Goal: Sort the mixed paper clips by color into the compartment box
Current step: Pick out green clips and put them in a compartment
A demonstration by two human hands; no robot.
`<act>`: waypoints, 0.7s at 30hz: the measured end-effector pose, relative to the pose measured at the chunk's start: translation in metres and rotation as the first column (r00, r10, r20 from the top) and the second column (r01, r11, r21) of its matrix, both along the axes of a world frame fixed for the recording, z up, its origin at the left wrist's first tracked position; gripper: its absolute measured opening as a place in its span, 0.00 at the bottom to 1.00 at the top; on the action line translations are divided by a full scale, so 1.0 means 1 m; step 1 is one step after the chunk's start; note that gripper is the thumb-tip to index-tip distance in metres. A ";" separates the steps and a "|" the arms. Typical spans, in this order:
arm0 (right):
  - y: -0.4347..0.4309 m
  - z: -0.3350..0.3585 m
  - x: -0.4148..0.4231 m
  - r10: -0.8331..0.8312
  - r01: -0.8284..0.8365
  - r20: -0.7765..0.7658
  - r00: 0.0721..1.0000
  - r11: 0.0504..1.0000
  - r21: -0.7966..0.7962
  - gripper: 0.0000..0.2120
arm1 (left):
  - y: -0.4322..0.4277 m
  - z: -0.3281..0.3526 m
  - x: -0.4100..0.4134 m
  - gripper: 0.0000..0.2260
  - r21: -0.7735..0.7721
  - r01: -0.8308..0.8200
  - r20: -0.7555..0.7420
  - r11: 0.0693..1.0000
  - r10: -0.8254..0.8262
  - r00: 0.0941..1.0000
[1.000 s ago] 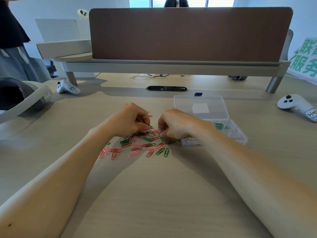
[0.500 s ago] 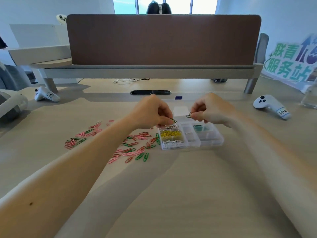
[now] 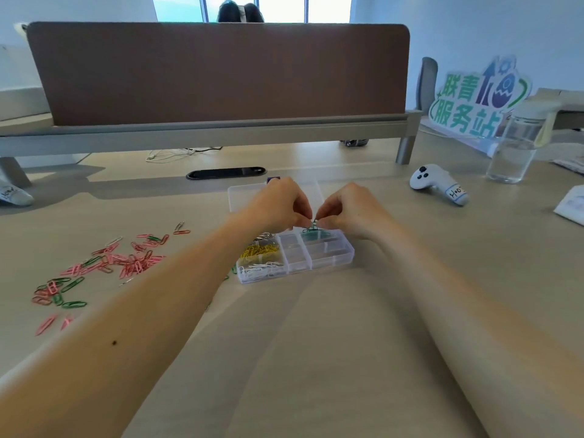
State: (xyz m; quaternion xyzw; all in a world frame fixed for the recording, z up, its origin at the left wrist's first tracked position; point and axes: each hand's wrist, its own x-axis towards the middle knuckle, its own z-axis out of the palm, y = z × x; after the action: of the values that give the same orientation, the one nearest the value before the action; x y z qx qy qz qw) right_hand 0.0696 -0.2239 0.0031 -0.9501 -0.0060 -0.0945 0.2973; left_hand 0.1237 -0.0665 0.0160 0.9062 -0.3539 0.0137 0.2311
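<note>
Two bare forearms reach forward over the pale wooden table (image 3: 316, 343) and converge toward the middle. To the left of the left forearm lies a loose pile (image 3: 126, 260) of pink and green paper clips, spread over the table well apart from the box, with a few strays trailing toward the near-left edge.

Beyond the forearms sits the clear compartment box (image 3: 331, 260), resting flat on the table. Its near-left compartment holds white clips (image 3: 262, 268), and the one behind that holds yellow clips (image 3: 259, 250). The far-right compartment holds a few stored green clips (image 3: 311, 233). The middle compartments look bare, though the clear plastic makes this hard to tell.

Just above that far-right compartment, the left hand (image 3: 278, 205) and the right hand (image 3: 350, 210) meet fingertip to fingertip. The fingers of both are curled, with thumb and forefinger pressed together pinching a green clip (image 3: 314, 223) between the two hands. Whether it is one clip or two linked ones cannot be told.

Behind the hands the box's open lid (image 3: 240, 194) lies flat. Farther back are a dark cable slot (image 3: 226, 173), a white controller (image 3: 437, 184) to the right, and a clear water bottle (image 3: 512, 147). A brown divider panel (image 3: 218, 74) closes off the far side, with a green-lettered sign (image 3: 474, 105) to its right.
</note>
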 end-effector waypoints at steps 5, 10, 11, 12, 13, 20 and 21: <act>-0.003 -0.002 0.001 -0.008 0.008 0.009 1.000 1.000 0.021 0.07 | 0.000 -0.002 0.001 0.07 -0.012 0.029 -0.004 1.000 -0.029 1.000; -0.003 -0.004 0.002 0.001 -0.001 -0.008 1.000 1.000 -0.003 0.07 | 0.014 0.000 0.001 0.06 -0.049 0.043 -0.011 0.998 -0.044 0.999; -0.003 -0.004 0.003 -0.001 0.001 -0.005 1.000 1.000 0.004 0.07 | 0.016 0.000 0.000 0.06 -0.057 0.045 -0.015 0.997 -0.046 0.999; -0.002 -0.004 0.003 -0.001 0.001 -0.004 1.000 1.000 0.012 0.07 | 0.020 0.001 0.000 0.06 -0.065 0.044 -0.015 0.997 -0.045 0.999; -0.002 -0.004 0.004 0.003 -0.003 -0.008 1.000 1.000 0.015 0.07 | 0.024 0.002 -0.001 0.06 -0.069 0.041 -0.011 0.997 -0.042 0.999; 0.008 0.001 0.002 0.064 -0.064 0.012 0.998 0.998 -0.026 0.08 | 0.063 0.010 -0.003 0.06 -0.079 -0.003 -0.004 0.997 0.002 1.000; 0.015 0.003 0.001 0.101 -0.101 0.002 0.995 0.995 -0.025 0.07 | 0.071 0.011 -0.004 0.05 -0.080 -0.011 -0.002 0.997 0.011 1.000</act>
State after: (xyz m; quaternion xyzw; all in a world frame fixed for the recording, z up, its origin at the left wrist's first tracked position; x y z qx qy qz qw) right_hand 0.0708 -0.2091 0.0058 -0.9520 -0.0557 -0.0810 0.2898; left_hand 0.1202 0.0047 0.0267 0.8981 -0.3478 0.0285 0.2675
